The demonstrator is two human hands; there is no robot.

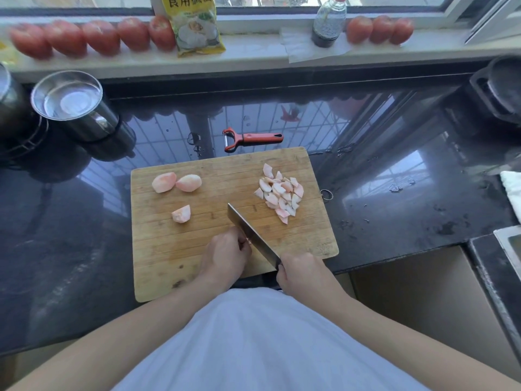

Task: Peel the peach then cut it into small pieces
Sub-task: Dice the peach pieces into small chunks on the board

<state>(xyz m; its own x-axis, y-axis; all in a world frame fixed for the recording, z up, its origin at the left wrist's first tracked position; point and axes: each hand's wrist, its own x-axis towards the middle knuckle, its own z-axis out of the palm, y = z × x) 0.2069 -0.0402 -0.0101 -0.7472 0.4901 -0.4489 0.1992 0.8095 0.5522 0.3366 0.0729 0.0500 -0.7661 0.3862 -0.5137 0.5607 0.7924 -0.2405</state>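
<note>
Head view: peach piece [248,240] under left fingers [242,238].

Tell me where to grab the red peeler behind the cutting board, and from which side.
Grip the peeler by its straight red handle, which lies flat on the counter pointing right. Come from above, toward the right end; the blade head points left, so that approach likely keeps fingers away from it.

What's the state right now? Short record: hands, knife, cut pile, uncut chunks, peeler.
left hand: fingers curled on cutting board, beside the blade
right hand: grips knife handle
knife: blade angled across the board's near middle
cut pile: small pieces, right side of board
uncut chunks: two far left, one nearer
peeler: on counter beyond board
</note>
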